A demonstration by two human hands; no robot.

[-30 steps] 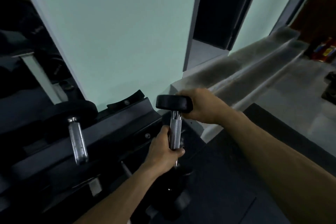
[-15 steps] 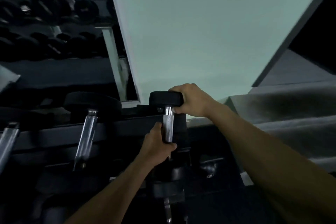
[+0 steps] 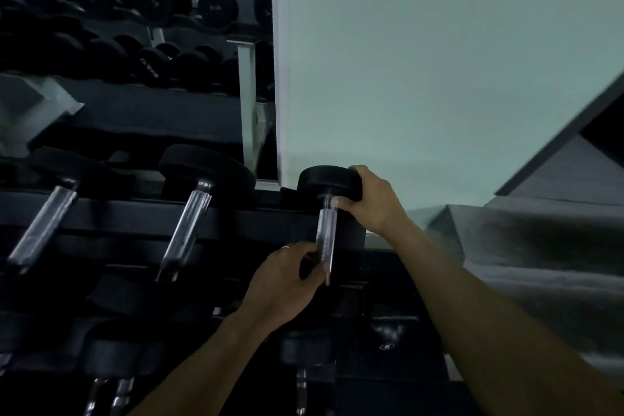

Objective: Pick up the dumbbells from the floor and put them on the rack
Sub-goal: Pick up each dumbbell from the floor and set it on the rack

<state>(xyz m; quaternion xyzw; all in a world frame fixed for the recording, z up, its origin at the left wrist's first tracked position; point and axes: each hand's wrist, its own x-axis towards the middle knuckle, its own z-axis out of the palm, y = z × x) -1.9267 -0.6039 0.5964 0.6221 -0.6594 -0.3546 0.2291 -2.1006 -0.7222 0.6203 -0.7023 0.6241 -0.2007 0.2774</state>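
A dumbbell with black round heads and a chrome handle (image 3: 326,240) lies across the top tier of the black rack (image 3: 135,213), at its right end. My right hand (image 3: 369,204) grips the far head (image 3: 324,179) from the right. My left hand (image 3: 287,277) curls round the near part of the handle from the left, fingers loosely on it. The dumbbell's near head is hidden behind my left hand.
Two more dumbbells (image 3: 199,209) (image 3: 44,223) rest on the same tier to the left. Lower tiers hold others (image 3: 300,348). A mirror (image 3: 135,27) behind shows racked weights. A pale green wall (image 3: 439,61) and grey steps (image 3: 540,246) lie to the right.
Both hands carried the dumbbell up and over the rack's top rail. My left hand slid toward the near end of the handle and its grip loosened.
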